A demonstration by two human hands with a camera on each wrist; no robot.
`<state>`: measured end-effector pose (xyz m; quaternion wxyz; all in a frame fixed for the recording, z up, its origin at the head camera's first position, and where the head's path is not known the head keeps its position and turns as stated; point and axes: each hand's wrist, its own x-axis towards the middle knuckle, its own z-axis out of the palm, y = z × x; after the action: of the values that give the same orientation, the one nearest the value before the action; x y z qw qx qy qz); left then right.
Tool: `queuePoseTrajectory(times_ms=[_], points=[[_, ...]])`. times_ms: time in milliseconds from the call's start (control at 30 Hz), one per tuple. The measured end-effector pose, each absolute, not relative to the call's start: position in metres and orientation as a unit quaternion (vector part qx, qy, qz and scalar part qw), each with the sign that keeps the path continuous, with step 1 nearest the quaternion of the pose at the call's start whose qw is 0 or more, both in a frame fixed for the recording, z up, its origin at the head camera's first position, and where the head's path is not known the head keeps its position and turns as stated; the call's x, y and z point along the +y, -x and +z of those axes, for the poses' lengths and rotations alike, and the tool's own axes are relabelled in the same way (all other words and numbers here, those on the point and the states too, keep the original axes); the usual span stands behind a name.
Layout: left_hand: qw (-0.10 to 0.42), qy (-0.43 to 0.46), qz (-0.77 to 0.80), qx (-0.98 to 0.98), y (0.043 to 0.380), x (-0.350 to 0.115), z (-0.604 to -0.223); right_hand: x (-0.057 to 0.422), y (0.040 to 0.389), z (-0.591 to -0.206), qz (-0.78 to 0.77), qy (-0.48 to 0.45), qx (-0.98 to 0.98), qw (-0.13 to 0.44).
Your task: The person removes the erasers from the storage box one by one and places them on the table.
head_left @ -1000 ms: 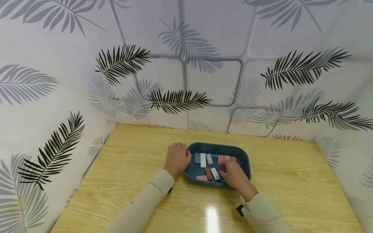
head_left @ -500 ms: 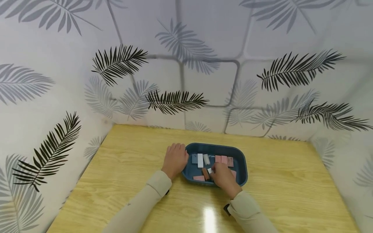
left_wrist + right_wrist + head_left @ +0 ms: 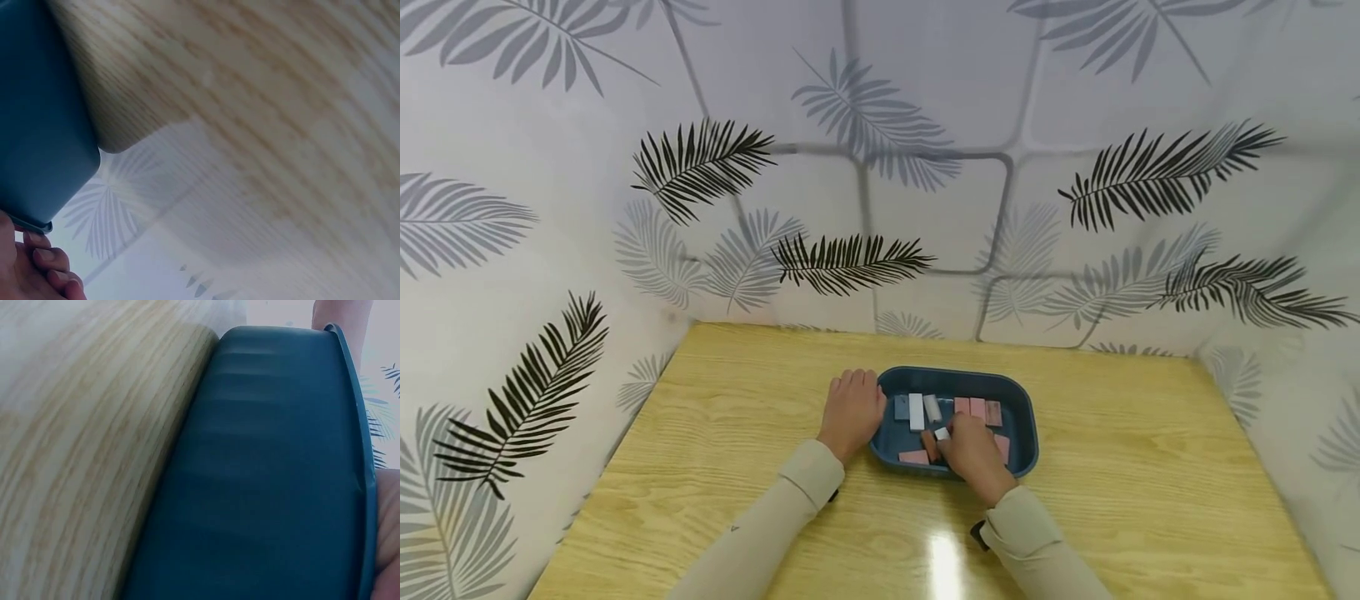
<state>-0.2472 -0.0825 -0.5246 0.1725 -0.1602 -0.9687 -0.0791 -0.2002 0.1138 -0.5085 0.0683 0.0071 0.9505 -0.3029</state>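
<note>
A dark blue oblong tray [image 3: 1028, 417] with small rectangular blocks in it stands on the table. At its left end, my left hand [image 3: 852, 412] grips the rim; the left wrist view shows curled fingers [image 3: 49, 262] under the tray edge. My right hand [image 3: 976, 454] reaches over the near rim and pinches a white block [image 3: 942, 433], mostly covered by the fingers. Just left of it lies a brown block [image 3: 930, 446], and a pink block [image 3: 913, 457] is by the near wall. From the right wrist, the tray's outer wall [image 3: 269, 456] hides the fingertips.
Along the tray's back lie a blue block [image 3: 902, 407], a white block [image 3: 916, 412], a pale greyish block [image 3: 932, 408] and several pink ones [image 3: 977, 407]. Another pink block [image 3: 1002, 447] is right of my right hand. A leaf-patterned wall [image 3: 880, 308] borders the wooden table [image 3: 760, 375].
My right hand has moved left within the tray and now covers most of the white block, uncovering a pink block at the right. The left hand stays at the rim.
</note>
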Motion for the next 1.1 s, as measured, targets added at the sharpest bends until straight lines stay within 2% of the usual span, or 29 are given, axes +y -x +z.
queuePoseTrajectory(times_ms=[267, 500, 667, 800, 1100], points=[[0.186, 0.163, -0.076, -0.966, 0.246, -0.081, -0.523, 0.122, 0.193, -0.498, -0.325, 0.03, 0.945, 0.005], [0.204, 0.163, -0.063, -0.963, 0.247, -0.08, -0.524, 0.142, 0.184, -0.474, -0.322, 0.03, 0.946, -0.032], [0.209, 0.161, -0.071, -0.962, 0.246, -0.081, -0.524, 0.167, 0.174, -0.455, -0.32, 0.015, 0.947, -0.033], [0.191, 0.158, -0.073, -0.966, 0.247, -0.08, -0.527, 0.193, 0.166, -0.445, -0.316, -0.012, 0.949, -0.018], [0.174, 0.148, -0.068, -0.971, 0.248, -0.079, -0.525, 0.243, 0.144, -0.442, -0.306, -0.041, 0.951, -0.022]])
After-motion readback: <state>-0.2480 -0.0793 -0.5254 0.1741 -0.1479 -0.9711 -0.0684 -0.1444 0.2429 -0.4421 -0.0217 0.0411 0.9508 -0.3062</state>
